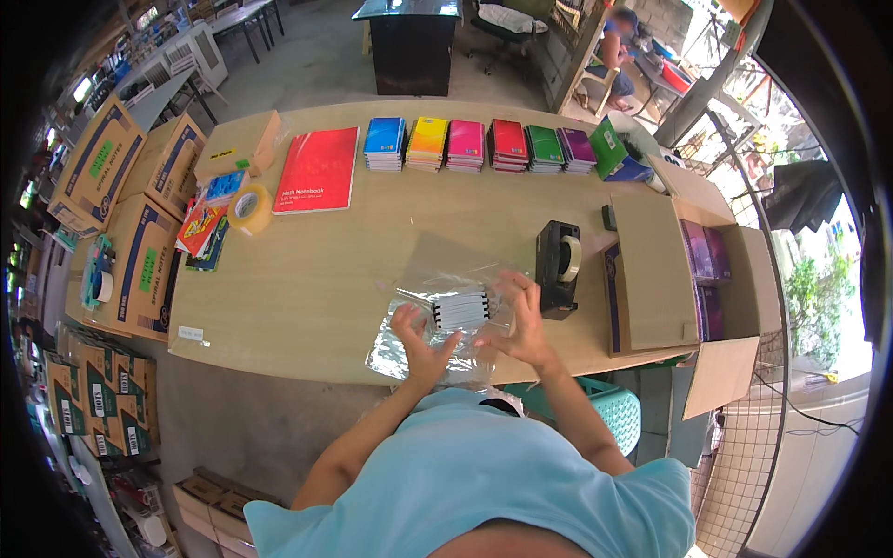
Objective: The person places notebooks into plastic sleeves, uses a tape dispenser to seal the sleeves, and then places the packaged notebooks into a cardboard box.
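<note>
while a stack of small spiral notebooks inside a clear plastic bag is kept near the worktop's front edge, it is gripped by the left hand and right hand, beside a black tape dispenser.

The left hand and the right hand are gripping a small stack of spiral-bound notebooks that is sitting inside a clear plastic wrapping sheet on the light wooden table. The left hand is pressing the stack's near left corner; the right hand is curling over its right end. A black desktop tape dispenser is standing just beside the right hand. A row of coloured notebook stacks is lying along the far edge, with a large red notebook and a roll of tan packing tape to the left. An open cardboard box is resting at the right.
</note>
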